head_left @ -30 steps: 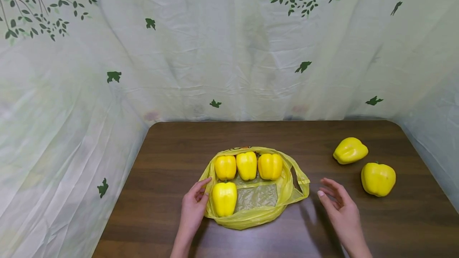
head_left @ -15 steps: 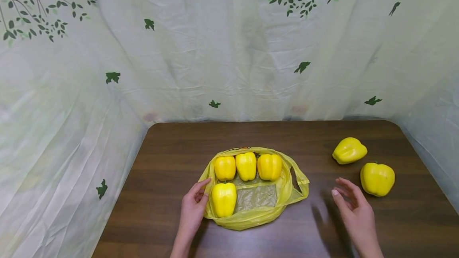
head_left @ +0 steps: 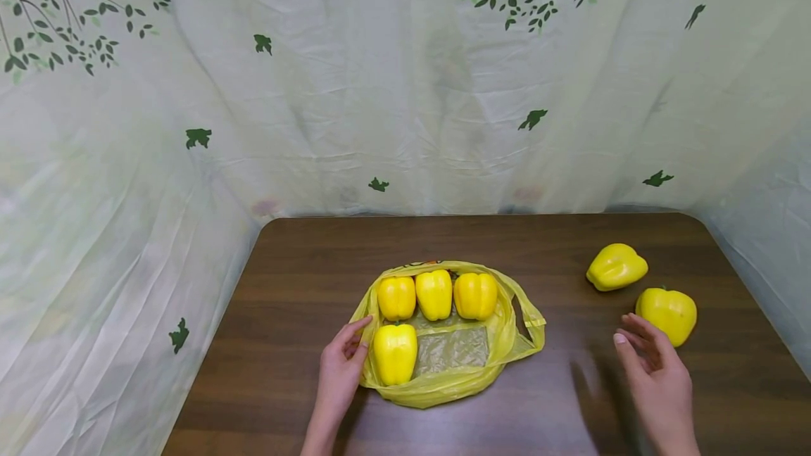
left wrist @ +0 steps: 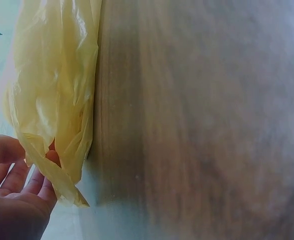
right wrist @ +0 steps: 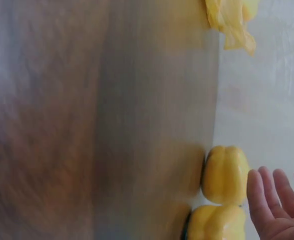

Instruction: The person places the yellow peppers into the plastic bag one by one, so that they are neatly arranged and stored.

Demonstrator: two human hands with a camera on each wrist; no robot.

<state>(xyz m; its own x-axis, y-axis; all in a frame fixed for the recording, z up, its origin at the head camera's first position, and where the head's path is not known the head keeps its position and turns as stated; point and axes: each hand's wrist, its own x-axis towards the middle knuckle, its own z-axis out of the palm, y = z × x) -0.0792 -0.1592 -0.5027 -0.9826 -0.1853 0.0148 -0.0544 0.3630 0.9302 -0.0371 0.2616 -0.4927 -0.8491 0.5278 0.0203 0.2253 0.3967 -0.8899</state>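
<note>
A yellow plastic bag (head_left: 443, 391) lies with its mouth spread wide in the head view. Inside, three yellow bell peppers line the far side, among them the middle one (head_left: 434, 295), and another bell pepper (head_left: 395, 354) sits at the near left. My left hand (head_left: 340, 369) holds the bag's left edge; the left wrist view shows its fingers around the bag's handle (left wrist: 61, 182). On the right, my right hand (head_left: 660, 378) hangs over the table with relaxed fingers, holding nothing. Its fingertips overlap the nearer loose bell pepper (head_left: 673, 309). Beyond lies a second loose bell pepper (head_left: 617, 267).
Everything stands on a dark brown wooden table (head_left: 317, 245) with rounded far corners. A pale curtain (head_left: 405, 104) printed with leaves and branches surrounds the table behind and at both sides. The bag's right handle loop (head_left: 532, 326) sticks out toward the right.
My right hand has moved rightward, away from the bag and up to the nearer loose bell pepper. The left hand stays at the bag's left edge, and the peppers have not moved.
</note>
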